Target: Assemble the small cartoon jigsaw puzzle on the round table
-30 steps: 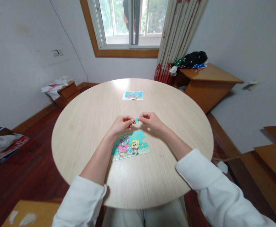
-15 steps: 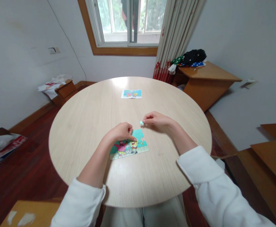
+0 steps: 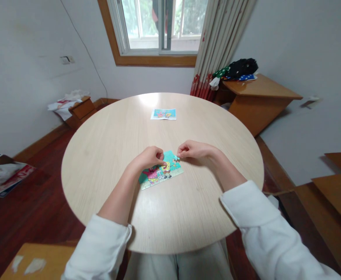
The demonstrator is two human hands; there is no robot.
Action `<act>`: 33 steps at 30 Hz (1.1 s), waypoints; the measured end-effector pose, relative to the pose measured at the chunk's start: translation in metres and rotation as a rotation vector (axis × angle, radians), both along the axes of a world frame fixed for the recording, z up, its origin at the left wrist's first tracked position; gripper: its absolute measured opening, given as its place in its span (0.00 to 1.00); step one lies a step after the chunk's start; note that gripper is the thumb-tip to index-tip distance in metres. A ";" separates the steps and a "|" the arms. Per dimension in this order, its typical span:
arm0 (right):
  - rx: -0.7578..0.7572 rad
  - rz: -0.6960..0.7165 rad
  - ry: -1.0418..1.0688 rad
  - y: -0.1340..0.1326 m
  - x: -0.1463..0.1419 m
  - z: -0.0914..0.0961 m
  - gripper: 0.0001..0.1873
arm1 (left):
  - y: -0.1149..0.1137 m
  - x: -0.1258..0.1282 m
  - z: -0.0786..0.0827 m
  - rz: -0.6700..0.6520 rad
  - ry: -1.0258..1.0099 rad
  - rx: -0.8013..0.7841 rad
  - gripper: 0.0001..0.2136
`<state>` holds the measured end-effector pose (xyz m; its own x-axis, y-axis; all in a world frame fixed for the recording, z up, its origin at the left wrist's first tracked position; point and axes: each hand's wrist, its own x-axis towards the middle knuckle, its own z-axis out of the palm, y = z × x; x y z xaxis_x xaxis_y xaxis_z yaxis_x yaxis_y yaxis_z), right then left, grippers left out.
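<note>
A small cartoon jigsaw puzzle (image 3: pixel 161 172), mostly teal, lies on the round light-wood table (image 3: pixel 106 140) in front of me. My left hand (image 3: pixel 148 157) rests on the puzzle's upper left part, fingers curled and pressing down on it. My right hand (image 3: pixel 192 149) pinches a small teal puzzle piece (image 3: pixel 176 157) and holds it at the puzzle's top right corner, touching the edge.
A small printed picture (image 3: pixel 163 114) of the same cartoon lies at the table's far side. A wooden desk (image 3: pixel 257 93) with clothes on it stands at the right, by a curtain (image 3: pixel 217 46). Boxes and papers sit on the floor at the left.
Both hands first held the piece together above the puzzle. The left hand dropped onto the puzzle, and the right hand lowered the piece to the puzzle's top right corner.
</note>
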<state>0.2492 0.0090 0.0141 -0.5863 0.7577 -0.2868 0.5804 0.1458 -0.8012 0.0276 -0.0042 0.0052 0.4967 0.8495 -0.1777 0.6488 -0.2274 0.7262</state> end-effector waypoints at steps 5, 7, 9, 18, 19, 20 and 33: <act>0.029 0.048 -0.008 0.002 -0.001 -0.002 0.08 | 0.002 0.000 -0.003 0.008 -0.001 0.048 0.10; 0.035 0.050 -0.034 0.002 -0.002 -0.003 0.07 | 0.002 0.001 -0.003 0.007 0.010 0.065 0.09; 0.034 0.046 -0.058 0.003 -0.002 -0.005 0.06 | 0.002 0.002 -0.003 -0.003 0.016 0.077 0.09; 0.046 0.031 -0.096 0.003 -0.004 -0.009 0.07 | 0.001 0.003 -0.001 -0.008 0.032 0.069 0.09; 0.048 0.025 -0.102 0.003 -0.004 -0.009 0.08 | 0.001 0.003 0.000 -0.007 0.038 0.072 0.09; 0.049 0.018 -0.109 0.002 -0.005 -0.008 0.08 | 0.001 0.003 0.000 -0.006 0.042 0.075 0.09; 0.073 -0.058 -0.222 -0.003 -0.012 0.001 0.08 | -0.001 0.004 0.003 0.003 0.056 0.087 0.09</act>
<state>0.2372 0.0057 0.0146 -0.4700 0.8115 -0.3473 0.7501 0.1598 -0.6418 0.0321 -0.0053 0.0083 0.4857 0.8644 -0.1301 0.6884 -0.2865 0.6663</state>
